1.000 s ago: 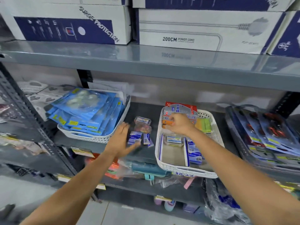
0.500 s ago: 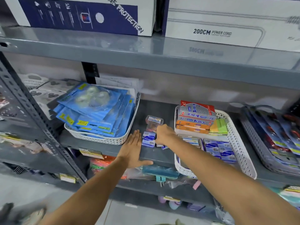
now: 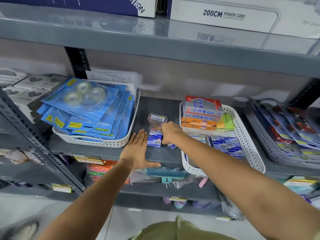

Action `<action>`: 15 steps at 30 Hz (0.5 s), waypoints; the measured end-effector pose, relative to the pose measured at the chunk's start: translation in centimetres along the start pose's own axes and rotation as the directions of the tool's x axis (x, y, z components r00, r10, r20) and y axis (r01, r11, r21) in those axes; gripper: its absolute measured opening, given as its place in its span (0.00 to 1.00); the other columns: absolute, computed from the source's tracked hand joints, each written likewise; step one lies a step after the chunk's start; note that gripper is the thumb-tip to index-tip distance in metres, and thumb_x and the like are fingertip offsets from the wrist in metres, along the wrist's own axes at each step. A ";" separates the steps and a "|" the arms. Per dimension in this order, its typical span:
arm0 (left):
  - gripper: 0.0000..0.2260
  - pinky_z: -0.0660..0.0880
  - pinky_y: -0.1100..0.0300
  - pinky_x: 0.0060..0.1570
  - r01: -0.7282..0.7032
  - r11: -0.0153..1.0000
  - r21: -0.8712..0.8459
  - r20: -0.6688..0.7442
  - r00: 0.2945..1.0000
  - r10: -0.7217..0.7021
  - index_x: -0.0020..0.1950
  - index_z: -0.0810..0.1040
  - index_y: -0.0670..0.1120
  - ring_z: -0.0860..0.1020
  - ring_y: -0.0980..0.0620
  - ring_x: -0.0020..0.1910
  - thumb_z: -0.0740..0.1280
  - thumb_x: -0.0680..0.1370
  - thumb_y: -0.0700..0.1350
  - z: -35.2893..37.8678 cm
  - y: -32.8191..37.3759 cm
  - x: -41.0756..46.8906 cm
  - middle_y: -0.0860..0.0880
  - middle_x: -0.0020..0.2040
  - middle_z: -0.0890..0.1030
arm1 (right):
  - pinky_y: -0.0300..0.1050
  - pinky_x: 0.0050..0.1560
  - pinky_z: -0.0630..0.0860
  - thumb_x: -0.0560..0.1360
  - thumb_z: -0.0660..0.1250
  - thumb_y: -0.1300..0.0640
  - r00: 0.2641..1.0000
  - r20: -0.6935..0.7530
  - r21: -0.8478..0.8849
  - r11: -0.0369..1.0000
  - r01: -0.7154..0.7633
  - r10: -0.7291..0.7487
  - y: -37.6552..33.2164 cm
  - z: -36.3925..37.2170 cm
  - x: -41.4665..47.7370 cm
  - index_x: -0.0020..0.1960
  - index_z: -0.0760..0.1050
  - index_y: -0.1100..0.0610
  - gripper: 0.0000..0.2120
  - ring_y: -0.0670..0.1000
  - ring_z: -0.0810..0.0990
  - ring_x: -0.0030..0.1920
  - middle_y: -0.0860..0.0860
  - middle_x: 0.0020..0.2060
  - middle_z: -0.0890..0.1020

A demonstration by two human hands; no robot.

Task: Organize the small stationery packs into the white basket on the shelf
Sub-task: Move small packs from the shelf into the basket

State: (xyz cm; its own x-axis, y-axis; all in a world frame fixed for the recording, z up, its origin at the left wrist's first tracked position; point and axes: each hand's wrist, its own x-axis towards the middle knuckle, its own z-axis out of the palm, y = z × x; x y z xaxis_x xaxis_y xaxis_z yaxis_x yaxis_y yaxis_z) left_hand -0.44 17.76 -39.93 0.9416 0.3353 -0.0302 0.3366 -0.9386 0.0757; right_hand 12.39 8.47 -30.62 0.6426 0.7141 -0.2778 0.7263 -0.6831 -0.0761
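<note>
The right hand (image 3: 170, 133) is closing its grip, contents unclear, over small blue stationery packs (image 3: 154, 140), needing a lift rightward into the white perforated plastic basket (image 3: 249, 141), the left hand (image 3: 138, 149) lying flat and open.

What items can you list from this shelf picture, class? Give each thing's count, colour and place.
White perforated plastic basket: one, white, shelf right of centre.
Small blue stationery packs: a few, blue, on bare shelf between baskets.
Clear pack of clips: one, transparent, behind those.
Blue tape dispenser packs: several, blue, in left white basket.
Red and orange boxes: stacked, rear of right basket.
Green sticky notes: beside the boxes.
White cartons: top shelf.
Left hand: flat, open, on shelf edge.
Right hand: on the loose packs; grip hidden.
</note>
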 end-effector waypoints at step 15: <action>0.64 0.41 0.51 0.77 0.033 0.999 0.007 0.022 0.999 -0.033 0.78 0.41 0.39 0.41 0.48 0.78 0.50 0.57 0.83 -0.2 0.3 -0.1 0.42 0.80 0.43 | 0.45 0.41 0.72 0.71 0.72 0.59 0.992 -0.116 0.024 0.999 0.044 -0.041 0.8 -0.7 -0.9 0.58 0.74 0.61 0.17 0.59 0.81 0.52 0.59 0.54 0.80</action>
State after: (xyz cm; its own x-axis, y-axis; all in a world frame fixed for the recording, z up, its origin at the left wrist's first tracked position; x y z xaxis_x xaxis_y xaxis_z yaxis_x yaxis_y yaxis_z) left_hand -0.42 17.44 -39.68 0.9296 0.3646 -0.0545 0.3677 -0.9275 0.0673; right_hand 12.62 7.39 -29.75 0.6364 0.7544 -0.1612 0.7478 -0.6546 -0.1110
